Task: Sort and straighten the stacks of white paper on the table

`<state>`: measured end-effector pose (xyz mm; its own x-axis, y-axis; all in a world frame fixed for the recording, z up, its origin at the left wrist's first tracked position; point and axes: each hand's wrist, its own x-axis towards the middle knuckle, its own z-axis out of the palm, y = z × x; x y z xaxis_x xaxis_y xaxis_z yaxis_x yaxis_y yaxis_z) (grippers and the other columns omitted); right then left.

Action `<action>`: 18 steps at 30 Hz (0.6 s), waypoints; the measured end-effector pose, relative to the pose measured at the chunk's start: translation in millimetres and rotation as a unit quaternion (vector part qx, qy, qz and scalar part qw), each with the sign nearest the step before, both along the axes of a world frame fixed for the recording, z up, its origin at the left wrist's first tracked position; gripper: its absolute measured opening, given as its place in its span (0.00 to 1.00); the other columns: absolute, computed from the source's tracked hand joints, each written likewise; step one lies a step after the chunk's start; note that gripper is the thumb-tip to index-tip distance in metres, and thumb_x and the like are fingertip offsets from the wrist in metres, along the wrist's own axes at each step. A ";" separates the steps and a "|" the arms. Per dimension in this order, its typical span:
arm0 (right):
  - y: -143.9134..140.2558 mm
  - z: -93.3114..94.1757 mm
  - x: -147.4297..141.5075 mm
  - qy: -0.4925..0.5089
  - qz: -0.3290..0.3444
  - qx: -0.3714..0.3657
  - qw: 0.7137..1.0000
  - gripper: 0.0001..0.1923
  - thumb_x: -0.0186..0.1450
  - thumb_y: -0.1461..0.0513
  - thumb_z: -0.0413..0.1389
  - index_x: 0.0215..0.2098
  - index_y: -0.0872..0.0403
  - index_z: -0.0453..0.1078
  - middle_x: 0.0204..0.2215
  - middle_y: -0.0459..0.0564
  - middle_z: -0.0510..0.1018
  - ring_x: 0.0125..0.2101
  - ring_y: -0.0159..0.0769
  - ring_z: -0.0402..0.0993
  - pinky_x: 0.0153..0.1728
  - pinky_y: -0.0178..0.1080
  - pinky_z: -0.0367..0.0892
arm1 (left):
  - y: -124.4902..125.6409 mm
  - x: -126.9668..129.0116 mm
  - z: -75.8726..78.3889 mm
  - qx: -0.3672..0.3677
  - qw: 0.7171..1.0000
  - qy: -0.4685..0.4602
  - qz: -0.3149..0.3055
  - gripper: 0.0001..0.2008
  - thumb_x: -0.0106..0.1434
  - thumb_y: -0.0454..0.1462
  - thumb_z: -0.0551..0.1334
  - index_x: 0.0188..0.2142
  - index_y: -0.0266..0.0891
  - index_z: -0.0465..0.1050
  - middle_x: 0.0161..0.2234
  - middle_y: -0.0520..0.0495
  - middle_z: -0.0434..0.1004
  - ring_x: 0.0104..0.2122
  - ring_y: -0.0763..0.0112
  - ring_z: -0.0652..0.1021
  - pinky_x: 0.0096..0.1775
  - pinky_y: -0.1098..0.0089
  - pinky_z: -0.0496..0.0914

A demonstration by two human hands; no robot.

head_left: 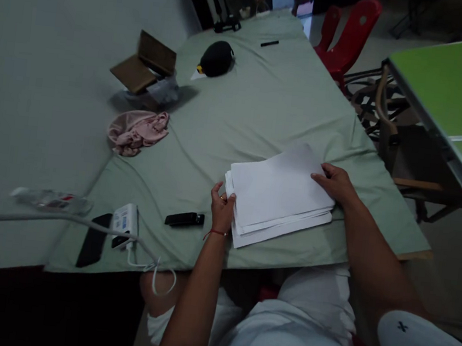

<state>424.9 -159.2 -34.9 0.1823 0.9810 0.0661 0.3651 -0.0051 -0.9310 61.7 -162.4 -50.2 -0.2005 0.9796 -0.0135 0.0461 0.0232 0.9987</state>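
A stack of white paper lies on the cloth-covered table in front of me, its sheets slightly fanned and uneven along the near and left sides. My left hand grips the stack's left edge, with the thumb at the border of the sheets. On the opposite side, my right hand holds the right edge, thumb on top and the other fingers at the far corner. A black stapler rests a short way left of my left hand, touching neither it nor the paper.
Left on the pale green tablecloth are a phone, a white power strip with a cable, a plastic bottle and a pink cloth. Farther back sit an open cardboard box, a black cap and a pen.
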 end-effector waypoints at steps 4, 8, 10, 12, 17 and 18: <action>3.2 -3.8 1.4 -0.030 -0.050 0.025 0.998 0.15 0.57 0.50 0.62 0.33 0.54 0.75 0.27 0.46 0.74 0.29 0.34 0.67 0.32 0.38 0.62 | -0.2 0.0 -0.1 -0.002 1.000 -0.021 -0.002 0.43 0.55 0.50 0.73 0.65 0.42 0.58 0.29 0.55 0.76 0.27 0.70 0.75 0.32 0.72 0.67; 3.6 -0.7 4.1 -0.010 -0.062 0.025 0.998 0.16 0.56 0.51 0.62 0.32 0.55 0.75 0.27 0.47 0.75 0.28 0.34 0.66 0.32 0.38 0.62 | 0.8 -0.2 0.4 -0.002 1.000 -0.028 -0.006 0.43 0.54 0.50 0.73 0.64 0.41 0.58 0.29 0.55 0.75 0.28 0.70 0.74 0.33 0.73 0.66; 3.2 1.7 4.8 0.005 -0.065 0.020 0.998 0.16 0.55 0.51 0.63 0.32 0.55 0.74 0.26 0.46 0.74 0.28 0.34 0.66 0.31 0.38 0.62 | 1.3 -0.7 0.0 0.001 1.000 -0.028 -0.010 0.42 0.54 0.49 0.73 0.63 0.42 0.58 0.30 0.55 0.75 0.27 0.71 0.74 0.32 0.73 0.66; 2.8 2.8 5.3 0.010 -0.071 0.026 0.997 0.15 0.55 0.51 0.63 0.31 0.55 0.75 0.25 0.46 0.74 0.28 0.33 0.65 0.30 0.37 0.62 | 2.0 -1.5 -1.4 0.003 0.999 -0.032 -0.011 0.41 0.54 0.50 0.73 0.62 0.43 0.58 0.30 0.55 0.75 0.26 0.72 0.73 0.30 0.73 0.65; 0.6 2.5 7.4 0.040 -0.059 0.019 0.997 0.16 0.55 0.51 0.64 0.32 0.55 0.77 0.26 0.45 0.74 0.27 0.32 0.65 0.28 0.36 0.60 | 4.1 -3.8 -6.2 0.010 0.999 -0.047 -0.007 0.41 0.53 0.53 0.73 0.60 0.44 0.59 0.30 0.56 0.76 0.25 0.73 0.73 0.29 0.74 0.64; -0.3 3.4 7.6 0.048 -0.054 0.013 0.997 0.16 0.55 0.51 0.65 0.32 0.55 0.77 0.26 0.45 0.74 0.27 0.32 0.65 0.27 0.35 0.59 | 4.3 -4.0 -6.6 0.014 0.999 -0.050 -0.004 0.40 0.54 0.53 0.73 0.59 0.44 0.60 0.30 0.55 0.76 0.25 0.74 0.73 0.29 0.74 0.65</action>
